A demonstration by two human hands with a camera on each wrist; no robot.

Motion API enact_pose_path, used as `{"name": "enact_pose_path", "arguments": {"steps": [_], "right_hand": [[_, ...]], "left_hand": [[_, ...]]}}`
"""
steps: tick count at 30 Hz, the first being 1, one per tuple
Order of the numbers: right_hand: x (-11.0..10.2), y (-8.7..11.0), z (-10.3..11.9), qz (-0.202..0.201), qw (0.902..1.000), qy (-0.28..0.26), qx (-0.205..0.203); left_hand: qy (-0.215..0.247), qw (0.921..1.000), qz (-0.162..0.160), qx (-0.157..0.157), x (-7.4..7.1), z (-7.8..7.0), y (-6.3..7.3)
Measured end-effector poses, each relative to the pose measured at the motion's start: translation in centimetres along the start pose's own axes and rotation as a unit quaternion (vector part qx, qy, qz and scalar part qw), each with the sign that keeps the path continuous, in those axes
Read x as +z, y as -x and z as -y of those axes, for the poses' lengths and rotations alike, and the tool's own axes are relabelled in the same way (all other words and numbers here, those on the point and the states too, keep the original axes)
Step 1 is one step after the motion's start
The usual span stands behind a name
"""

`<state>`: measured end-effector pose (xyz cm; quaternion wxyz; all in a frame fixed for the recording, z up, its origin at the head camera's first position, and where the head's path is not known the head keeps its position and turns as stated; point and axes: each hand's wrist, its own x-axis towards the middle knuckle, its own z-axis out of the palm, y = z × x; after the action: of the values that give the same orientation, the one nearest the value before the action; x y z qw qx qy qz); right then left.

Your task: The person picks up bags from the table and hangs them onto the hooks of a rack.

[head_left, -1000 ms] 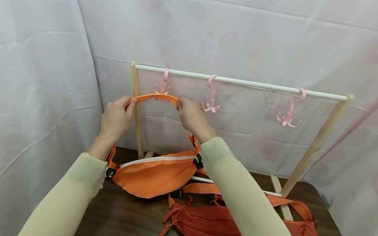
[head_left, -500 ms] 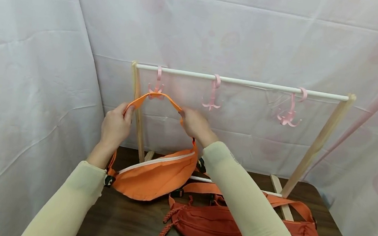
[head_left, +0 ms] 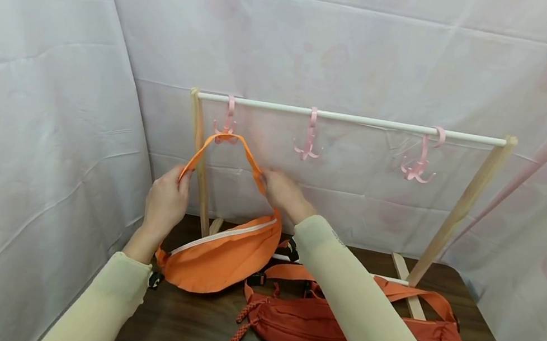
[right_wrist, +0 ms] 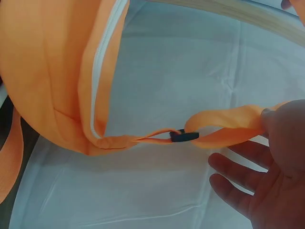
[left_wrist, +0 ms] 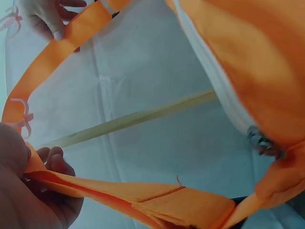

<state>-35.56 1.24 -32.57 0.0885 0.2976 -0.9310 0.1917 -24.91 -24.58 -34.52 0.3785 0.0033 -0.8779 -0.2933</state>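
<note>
An orange waist bag (head_left: pixel 222 260) with a white zipper (right_wrist: pixel 98 67) hangs below the leftmost pink hook (head_left: pixel 230 110). Its strap (head_left: pixel 250 159) arches up across that hook's prongs. On the left side of the arch, my left hand (head_left: pixel 167 198) pinches the strap between thumb and fingers. My right hand (head_left: pixel 285 193) pinches the opposite side, the other fingers spread loosely in the right wrist view. A black slider (right_wrist: pixel 184 137) sits on the strap between that hand and the bag. The bag's lower edge is close over the table (head_left: pixel 175 317).
A white rod (head_left: pixel 370 121) on wooden posts (head_left: pixel 466 209) also carries a middle pink hook (head_left: pixel 311 132) and a right one (head_left: pixel 422 156). A red waist bag (head_left: pixel 301 331) lies on the table, partly behind my right sleeve (head_left: pixel 360 298). White curtains (head_left: pixel 368 46) enclose the space.
Both hands have slid down and the strap's arch has grown steeper over the left hook. That hook shifted left along the rod. The orange bag sank slightly, and the middle hook swung round.
</note>
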Motion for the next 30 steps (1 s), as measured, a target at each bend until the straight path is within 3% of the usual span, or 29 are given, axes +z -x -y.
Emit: {"name": "enact_pose_path", "arguments": {"steps": [6,18,26,30], "right_hand": [[0.6,0.7,-0.4,0.0,0.9997,0.022,-0.008],[0.6,2.5,-1.1,-0.013,0.9997,-0.018,-0.01],[0.1,4.5,-2.0,-0.026,0.9992,-0.029,0.008],[-0.2,5.7,-2.4,-0.014,0.9999,-0.009,0.003]], "left_hand": [[0.008,0.9997,0.021,-0.009,0.8,0.5,1.1],[0.021,0.9972,0.067,-0.027,1.8,1.6,2.4],[0.037,0.9964,0.071,-0.027,1.7,1.9,2.9],[0.037,0.9977,0.052,-0.021,1.6,1.9,3.3]]}}
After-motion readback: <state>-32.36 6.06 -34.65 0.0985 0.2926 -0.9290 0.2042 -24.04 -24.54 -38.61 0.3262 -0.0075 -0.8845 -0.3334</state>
